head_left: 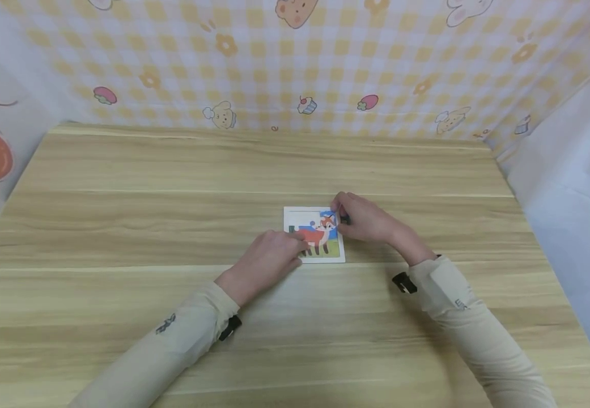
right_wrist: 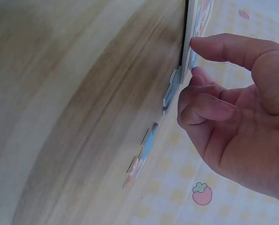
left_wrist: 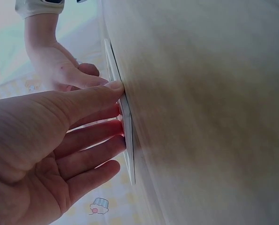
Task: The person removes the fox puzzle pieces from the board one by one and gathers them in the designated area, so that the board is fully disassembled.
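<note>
A small square jigsaw puzzle (head_left: 327, 249) in a white frame lies on the table. Its picture shows an orange fox on grass against blue; the upper left part is bare white. My left hand (head_left: 269, 255) rests on the left side, its fairly straight fingers on the face and its thumb (left_wrist: 115, 86) at the near edge. At the upper right corner, my right hand (head_left: 366, 218) touches the frame with thumb and index fingertip apart, the other fingers curled loosely. Beside that corner lie a light blue puzzle piece (right_wrist: 171, 91) and a blue-and-orange puzzle piece (right_wrist: 147, 143), mostly hidden by this hand in the head view.
The wooden table (head_left: 172, 187) spreads around the puzzle on all sides. A yellow checked cloth (head_left: 254, 73) with cartoon prints hangs along the back edge. White sheets hang at the left and right sides. Both forearms wear beige sleeves (head_left: 162, 345) with dark straps at the wrists.
</note>
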A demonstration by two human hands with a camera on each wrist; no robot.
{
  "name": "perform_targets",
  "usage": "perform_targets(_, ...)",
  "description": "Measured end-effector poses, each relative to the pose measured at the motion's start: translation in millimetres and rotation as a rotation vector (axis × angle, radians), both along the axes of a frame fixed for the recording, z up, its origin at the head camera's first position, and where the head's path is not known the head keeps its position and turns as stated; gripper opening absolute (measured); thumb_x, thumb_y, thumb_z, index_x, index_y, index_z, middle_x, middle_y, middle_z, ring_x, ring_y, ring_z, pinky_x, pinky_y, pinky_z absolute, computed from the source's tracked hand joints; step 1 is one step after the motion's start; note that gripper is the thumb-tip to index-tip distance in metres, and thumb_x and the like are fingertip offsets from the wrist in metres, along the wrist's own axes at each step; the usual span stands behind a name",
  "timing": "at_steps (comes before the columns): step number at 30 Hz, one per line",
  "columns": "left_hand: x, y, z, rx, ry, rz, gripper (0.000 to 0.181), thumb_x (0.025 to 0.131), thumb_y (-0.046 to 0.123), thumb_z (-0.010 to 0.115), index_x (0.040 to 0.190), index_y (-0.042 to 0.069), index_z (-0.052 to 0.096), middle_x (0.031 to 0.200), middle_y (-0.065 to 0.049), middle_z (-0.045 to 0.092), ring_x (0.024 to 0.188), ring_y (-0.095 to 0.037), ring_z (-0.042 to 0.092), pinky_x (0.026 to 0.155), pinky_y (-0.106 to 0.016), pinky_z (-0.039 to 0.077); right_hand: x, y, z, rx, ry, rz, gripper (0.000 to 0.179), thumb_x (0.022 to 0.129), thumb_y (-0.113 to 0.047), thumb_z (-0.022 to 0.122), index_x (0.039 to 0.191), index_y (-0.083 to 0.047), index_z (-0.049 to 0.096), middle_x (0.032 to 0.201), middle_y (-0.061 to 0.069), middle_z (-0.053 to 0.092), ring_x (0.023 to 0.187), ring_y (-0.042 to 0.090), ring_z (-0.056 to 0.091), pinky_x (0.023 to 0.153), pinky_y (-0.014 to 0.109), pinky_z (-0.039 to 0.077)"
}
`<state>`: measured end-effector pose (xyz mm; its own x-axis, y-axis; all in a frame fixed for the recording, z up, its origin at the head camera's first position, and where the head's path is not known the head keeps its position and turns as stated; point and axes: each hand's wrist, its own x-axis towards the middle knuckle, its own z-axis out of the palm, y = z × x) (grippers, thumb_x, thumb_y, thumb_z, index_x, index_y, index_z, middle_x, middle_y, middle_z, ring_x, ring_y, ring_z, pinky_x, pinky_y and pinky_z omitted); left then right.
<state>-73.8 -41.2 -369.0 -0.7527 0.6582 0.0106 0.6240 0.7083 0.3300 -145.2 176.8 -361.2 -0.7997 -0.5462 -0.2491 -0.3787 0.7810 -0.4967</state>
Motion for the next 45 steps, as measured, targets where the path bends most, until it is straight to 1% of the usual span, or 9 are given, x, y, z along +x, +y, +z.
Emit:
perform_targets(5,-0.5,-0.1,-0.6,0.005,-0.004,0.002,0.019,0.083,0.009,0.067,0.101,0.011,0.071,0.107,-0.005,0.067,0.09,-0.018,0.063,0.077,-0.031,0.05,-0.9,1.0,-1.0,-0.025,-0.006,-0.001,0.033,0.08,-0.001,0.066,0.108,0.001,0.05,0.093,0.011,0.052,0.082,0.023,0.049,0.072,0.034,0.045)
perform_targets(8,-0.5,-0.4,-0.7,0.004,-0.008,0.004,0.018,0.083,0.01,0.068,0.101,0.011,0.071,0.107,-0.004,0.067,0.088,-0.017,0.063,0.076,-0.031,0.05,-0.8,1.0,-0.6,-0.04,-0.002,-0.004,0.032,0.08,-0.001,0.067,0.107,0.0,0.05,0.093,0.011,0.053,0.081,0.023,0.049,0.072,0.034,0.045)
perform_targets(18,-0.9,-0.9,-0.1,-0.007,-0.016,0.003,0.018,0.083,0.011,0.068,0.101,0.012,0.071,0.107,-0.004,0.067,0.088,-0.017,0.063,0.078,-0.032,0.049,2.0,-1.2,4.8,-0.028,0.051,-0.006,0.031,0.079,-0.003,0.07,0.104,-0.001,0.053,0.092,0.009,0.057,0.076,0.021,0.05,0.068,0.032,0.045)
perform_targets(26,-1.0,-1.0,-0.5,-0.013,0.005,-0.01,0.019,0.083,0.013,0.069,0.102,0.012,0.071,0.1,-0.002,0.067,0.078,-0.015,0.06,0.071,-0.029,0.049,2.1,-2.1,3.7,-0.051,0.059,-0.02,0.029,0.078,-0.002,0.07,0.102,-0.002,0.053,0.09,0.008,0.06,0.064,0.017,0.049,0.058,0.028,0.044)
perform_targets(30,-0.9,-1.3,-0.4,-0.013,0.004,-0.01,0.019,0.083,0.013,0.07,0.102,0.012,0.071,0.099,-0.002,0.067,0.076,-0.014,0.059,0.069,-0.029,0.049,2.7,-3.2,4.4,-0.043,0.066,-0.026,0.029,0.078,-0.002,0.071,0.101,-0.002,0.054,0.09,0.007,0.059,0.066,0.017,0.049,0.058,0.028,0.044)
perform_targets(34,-0.7,-0.6,-0.1,-0.015,0.006,-0.011,0.02,0.083,0.013,0.069,0.102,0.012,0.071,0.101,-0.002,0.067,0.078,-0.015,0.06,0.071,-0.03,0.049,3.6,-2.5,4.4,-0.028,0.075,-0.033,0.029,0.078,-0.003,0.071,0.102,-0.003,0.055,0.092,0.007,0.059,0.065,0.017,0.048,0.057,0.029,0.043)
perform_targets(40,0.6,0.5,0.8,-0.026,0.008,0.002,0.02,0.084,0.013,0.069,0.103,0.012,0.07,0.106,-0.003,0.067,0.087,-0.016,0.063,0.076,-0.03,0.05,4.9,-2.7,4.2,-0.028,0.094,-0.045,0.029,0.078,-0.003,0.072,0.101,-0.004,0.056,0.091,0.006,0.061,0.065,0.018,0.049,0.058,0.029,0.043)
perform_targets(45,1.1,1.0,1.0,-0.03,0.009,0.009,0.02,0.083,0.013,0.069,0.103,0.012,0.07,0.104,-0.002,0.067,0.085,-0.015,0.062,0.075,-0.029,0.05,5.3,-3.5,3.4,-0.04,0.106,-0.057,0.029,0.077,-0.004,0.072,0.101,-0.003,0.057,0.091,0.007,0.061,0.068,0.018,0.05,0.061,0.029,0.044)
